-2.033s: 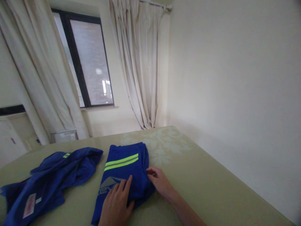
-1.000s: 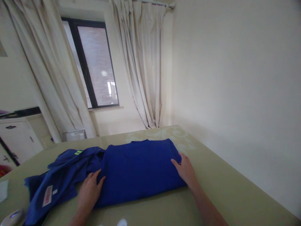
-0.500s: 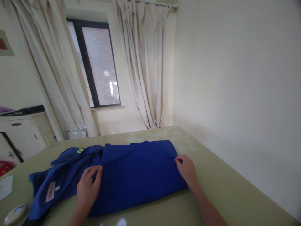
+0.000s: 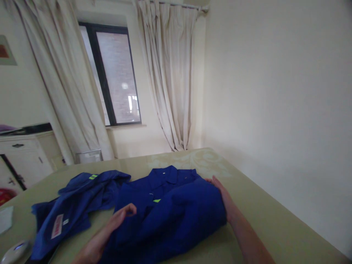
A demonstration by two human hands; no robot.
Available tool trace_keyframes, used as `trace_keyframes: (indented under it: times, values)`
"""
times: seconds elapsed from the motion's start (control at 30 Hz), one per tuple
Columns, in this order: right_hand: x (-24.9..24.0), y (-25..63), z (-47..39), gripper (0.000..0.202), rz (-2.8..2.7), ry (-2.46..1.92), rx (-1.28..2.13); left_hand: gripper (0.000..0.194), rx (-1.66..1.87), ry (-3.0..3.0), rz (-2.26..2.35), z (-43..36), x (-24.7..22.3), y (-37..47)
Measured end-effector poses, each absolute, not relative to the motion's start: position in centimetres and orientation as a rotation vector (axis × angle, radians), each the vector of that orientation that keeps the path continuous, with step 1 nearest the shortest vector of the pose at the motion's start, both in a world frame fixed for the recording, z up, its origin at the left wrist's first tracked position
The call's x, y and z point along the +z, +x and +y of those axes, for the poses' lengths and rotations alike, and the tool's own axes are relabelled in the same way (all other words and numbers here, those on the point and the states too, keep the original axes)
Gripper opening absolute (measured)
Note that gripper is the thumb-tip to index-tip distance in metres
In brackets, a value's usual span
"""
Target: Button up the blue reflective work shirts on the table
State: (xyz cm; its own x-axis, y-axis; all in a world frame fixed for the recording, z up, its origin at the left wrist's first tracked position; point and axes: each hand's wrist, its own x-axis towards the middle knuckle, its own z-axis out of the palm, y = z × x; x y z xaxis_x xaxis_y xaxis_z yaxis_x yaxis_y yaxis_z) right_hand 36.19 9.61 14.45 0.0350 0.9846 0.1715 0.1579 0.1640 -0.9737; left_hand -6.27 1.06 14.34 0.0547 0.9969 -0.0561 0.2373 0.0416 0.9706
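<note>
1. One blue shirt point(image 4: 170, 220) is spread on the green table point(image 4: 275, 227), its collar turned to the far edge.
2. Its right side is touched by the right hand point(image 4: 222, 189); the grip is partly hidden, so it cannot be told.
3. The left hand point(image 4: 121, 216) is curled over its left side; no firm grip can be told.
4. More blue clothing point(image 4: 79, 205) is crumpled toward the left edge.
</note>
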Motion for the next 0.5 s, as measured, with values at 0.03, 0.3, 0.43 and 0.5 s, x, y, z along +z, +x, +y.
trace_keyframes:
  times: [0.03,0.3,0.43,0.5]
  values:
    - [14.3,36.0,9.4,0.058,-1.378,-1.181,1.140,0.063,0.868,1.500,1.324,0.9,14.2,-5.5]
    - [9.9,32.4,10.5,0.046,-1.713,-1.210,0.795,0.045,0.845,2.090,1.530,3.7,9.5,-0.1]
    - [9.9,30.2,13.3,0.040,-1.582,-1.203,0.588,0.046,1.362,1.770,1.648,7.1,10.3,0.1]
    - [11.1,29.8,13.6,0.036,-1.546,-1.184,0.543,0.058,1.551,1.523,1.768,7.6,11.7,-0.5]
